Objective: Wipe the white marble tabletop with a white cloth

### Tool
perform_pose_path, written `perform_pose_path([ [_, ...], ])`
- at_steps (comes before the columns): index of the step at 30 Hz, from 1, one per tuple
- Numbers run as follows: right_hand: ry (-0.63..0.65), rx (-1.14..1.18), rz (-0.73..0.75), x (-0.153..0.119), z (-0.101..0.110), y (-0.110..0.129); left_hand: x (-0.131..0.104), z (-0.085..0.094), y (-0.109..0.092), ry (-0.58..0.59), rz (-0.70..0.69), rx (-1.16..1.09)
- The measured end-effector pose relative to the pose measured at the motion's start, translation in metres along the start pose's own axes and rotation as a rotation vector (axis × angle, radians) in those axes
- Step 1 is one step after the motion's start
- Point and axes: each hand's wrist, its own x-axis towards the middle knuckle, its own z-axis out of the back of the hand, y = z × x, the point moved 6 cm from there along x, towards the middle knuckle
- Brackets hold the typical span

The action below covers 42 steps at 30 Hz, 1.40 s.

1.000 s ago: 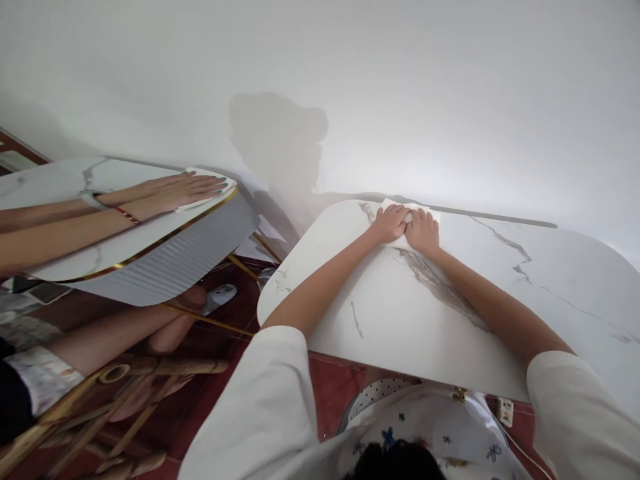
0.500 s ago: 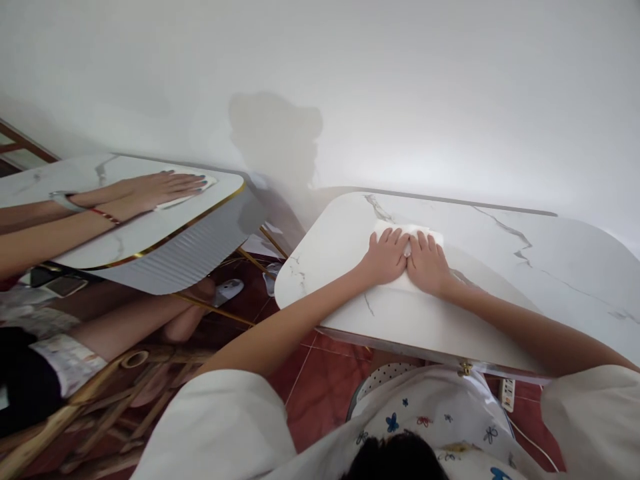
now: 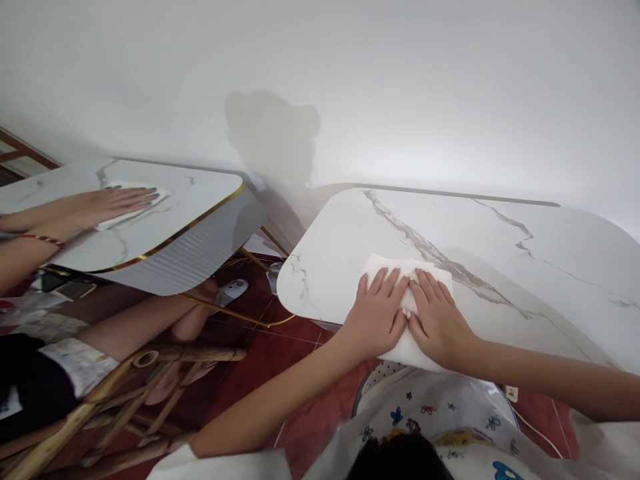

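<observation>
A white cloth (image 3: 411, 348) lies near the front edge of a white marble-patterned table (image 3: 325, 253). Its lower end reaches the table edge in front of my body. My left hand (image 3: 379, 313) rests flat on the cloth, fingers spread and pointing away from me. Beside it my right hand (image 3: 441, 320) also presses flat on the cloth, its fingers stretched out. The two thumbs are close together over the middle of the cloth. Neither hand is wrapped round it.
At left, a co-worker's hands (image 3: 120, 203) lie on another white cloth (image 3: 163, 195) on a second marble-patterned table (image 3: 210, 187) with a gold rim. A bamboo chair (image 3: 120, 400) stands at lower left on the red tiled floor. A white wall (image 3: 425, 87) runs behind both tables.
Both my hands have drawn the cloth towards me, from mid-table to the front edge, uncovering a grey vein. The co-worker's hands and cloth have slid left.
</observation>
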Motion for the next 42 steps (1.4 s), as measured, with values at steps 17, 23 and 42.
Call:
perform_pose_path([
  [17, 0.071, 0.086, 0.102, 0.025, -0.007, 0.038, -0.018, 0.010, 0.041, -0.026, 0.061, 0.010],
  [23, 0.103, 0.084, 0.111, 0.033, -0.007, 0.035, -0.010, 0.011, 0.046, -0.032, 0.068, -0.030],
  [42, -0.170, 0.195, -0.023, 0.162, -0.007, -0.031, 0.125, 0.023, 0.098, -0.109, -0.031, -0.079],
])
